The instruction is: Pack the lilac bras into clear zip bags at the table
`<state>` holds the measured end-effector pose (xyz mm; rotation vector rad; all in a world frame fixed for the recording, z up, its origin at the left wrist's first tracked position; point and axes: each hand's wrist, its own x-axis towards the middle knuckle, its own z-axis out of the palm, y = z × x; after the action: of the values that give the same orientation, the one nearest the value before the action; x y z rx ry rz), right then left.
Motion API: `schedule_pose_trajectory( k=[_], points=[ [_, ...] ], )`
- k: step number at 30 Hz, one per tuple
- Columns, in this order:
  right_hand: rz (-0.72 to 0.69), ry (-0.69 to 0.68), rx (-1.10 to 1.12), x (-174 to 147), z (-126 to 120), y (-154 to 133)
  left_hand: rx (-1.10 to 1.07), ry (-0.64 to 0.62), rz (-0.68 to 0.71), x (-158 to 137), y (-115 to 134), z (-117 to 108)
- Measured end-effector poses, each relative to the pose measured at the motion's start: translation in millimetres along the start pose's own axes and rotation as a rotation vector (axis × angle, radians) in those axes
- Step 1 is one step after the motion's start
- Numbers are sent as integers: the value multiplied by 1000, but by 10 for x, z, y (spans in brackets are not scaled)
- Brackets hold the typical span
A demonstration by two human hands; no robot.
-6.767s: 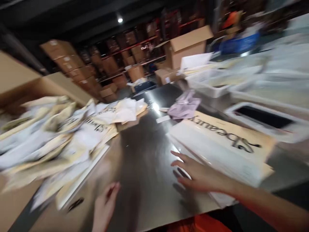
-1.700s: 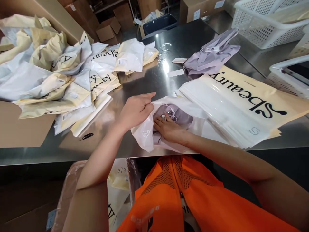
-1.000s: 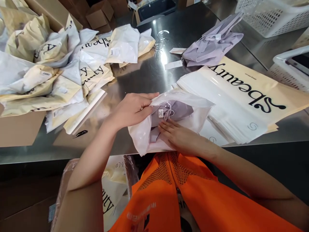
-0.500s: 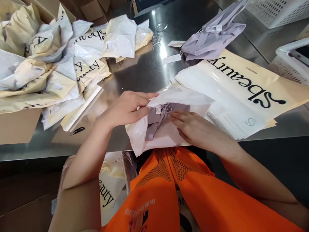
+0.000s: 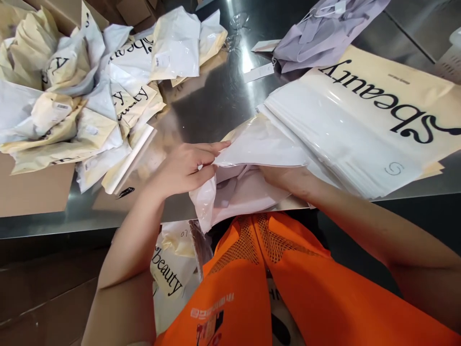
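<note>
A white and cream plastic mailer bag (image 5: pixel 264 148) lies at the table's front edge with its mouth open towards me. My left hand (image 5: pixel 187 166) pinches the bag's left edge between thumb and fingers. My right hand (image 5: pixel 286 177) reaches into the mouth, its fingers hidden under the upper flap. Inside shows part of a folded lavender garment (image 5: pixel 227 179), mostly covered by the bag. Right of it lies a stack of flat mailer bags (image 5: pixel 345 129), the top one marked with an S-like sign.
Another lavender garment (image 5: pixel 313 36) with white tags lies at the back right. Several filled mailer bags (image 5: pixel 176 45) are heaped at the left above a cardboard box (image 5: pixel 39 185). The metal table (image 5: pixel 201 108) ends just before my orange vest (image 5: pixel 234 269).
My right hand has gone deeper into the bag, under the upper flap. The garment's tag and straps, visible before, are covered now. My left hand keeps hold of the edge.
</note>
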<state>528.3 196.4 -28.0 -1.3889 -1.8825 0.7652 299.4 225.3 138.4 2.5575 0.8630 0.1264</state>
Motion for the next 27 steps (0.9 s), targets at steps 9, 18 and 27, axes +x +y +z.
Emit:
schedule_pose_trajectory(
  k=[9,18,27],
  points=[
    [-144,-107,-316,-164,-199,-696,55,73,11,12,-11,-30],
    [-416,-365,-517,69,321,-728,56,42,23,2,-3,-25],
    [-460,-389,-530,135,345,-642,91,63,-46,-48,-46,-29]
  ],
)
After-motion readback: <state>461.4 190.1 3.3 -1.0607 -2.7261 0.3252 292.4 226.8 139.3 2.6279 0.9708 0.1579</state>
